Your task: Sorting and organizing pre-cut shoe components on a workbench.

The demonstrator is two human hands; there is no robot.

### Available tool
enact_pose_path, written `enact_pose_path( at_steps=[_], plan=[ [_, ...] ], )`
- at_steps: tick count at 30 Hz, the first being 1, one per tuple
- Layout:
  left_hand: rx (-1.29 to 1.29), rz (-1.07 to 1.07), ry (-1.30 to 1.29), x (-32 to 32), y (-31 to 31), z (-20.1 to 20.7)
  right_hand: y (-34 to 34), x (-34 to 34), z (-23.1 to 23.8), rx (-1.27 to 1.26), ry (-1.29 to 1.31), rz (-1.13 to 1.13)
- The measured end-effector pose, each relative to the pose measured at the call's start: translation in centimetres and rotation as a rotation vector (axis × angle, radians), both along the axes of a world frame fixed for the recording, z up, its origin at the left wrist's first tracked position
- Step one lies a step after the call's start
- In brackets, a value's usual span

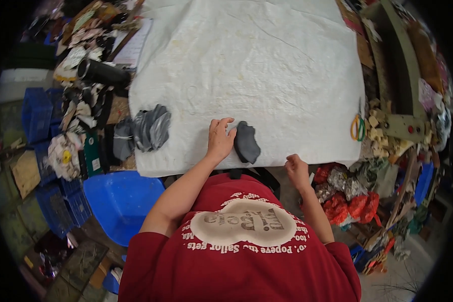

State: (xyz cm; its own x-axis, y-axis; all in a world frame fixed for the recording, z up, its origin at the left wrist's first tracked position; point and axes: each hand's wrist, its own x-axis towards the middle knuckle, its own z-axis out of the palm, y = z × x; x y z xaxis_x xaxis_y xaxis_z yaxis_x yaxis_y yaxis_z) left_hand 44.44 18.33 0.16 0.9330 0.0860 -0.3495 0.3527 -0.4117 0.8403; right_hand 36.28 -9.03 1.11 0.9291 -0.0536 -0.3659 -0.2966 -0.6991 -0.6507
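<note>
1. Dark grey piece (247,142): count 1 loose, lying on the white-covered tabletop (267,75) near its front edge, just right of the left hand.
2. Left hand (220,138): fingers loosely bent and spread, thumb towards the piece, nothing gripped. Thumb right beside the piece; contact can't be told.
3. Right hand (297,170): at the front edge, well apart from the piece, fingers curled in. No object visible in it; can't tell if something small is pinched. Hands: 2.
4. Progress, my judgement: the loose piece looks like the one being worked on, and not finished with, since it lies alone between the hands. Grey pile (152,128) at the left edge of the tabletop: could be done or waiting, can't tell which, so what's left is unclear.
5. Grey piles: 2, the larger one plus a banded bundle (123,140) just left of it. Pieces overlap, no exact count.
6. Further out: 1 blue chair (121,201), lower left; 1 black cylinder (103,74), upper left; orange and green loops (358,128) at the right edge, number unclear.
7. Blue crates (36,115), far left: several, overlapping. Red bags (355,206), right: bunched, not countable.
</note>
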Motion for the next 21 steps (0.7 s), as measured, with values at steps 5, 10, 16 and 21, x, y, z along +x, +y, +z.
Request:
enact_pose_path(
  at_steps=[5, 10, 16, 21],
  plan=[
    [0.71, 0.165, -0.205, -0.6, 7.0, 2.3, 3.6, 3.5, 2.3, 0.143, -0.016, 0.046],
    [1.032, 0.201, -0.116, -2.7, 13.1, 1.2, 9.5, 6.9, 2.9, 0.252, -0.087, 0.233],
    [0.965, 0.225, -0.082, -1.6, 13.9, 1.5, 16.6, 9.3, 2.9, 0.3, -0.232, 0.559],
    [0.989, 0.139, -0.21, -1.2, 12.9, 1.1, 18.6, 9.6, 2.7, 0.365, 0.021, 0.581]
  ],
)
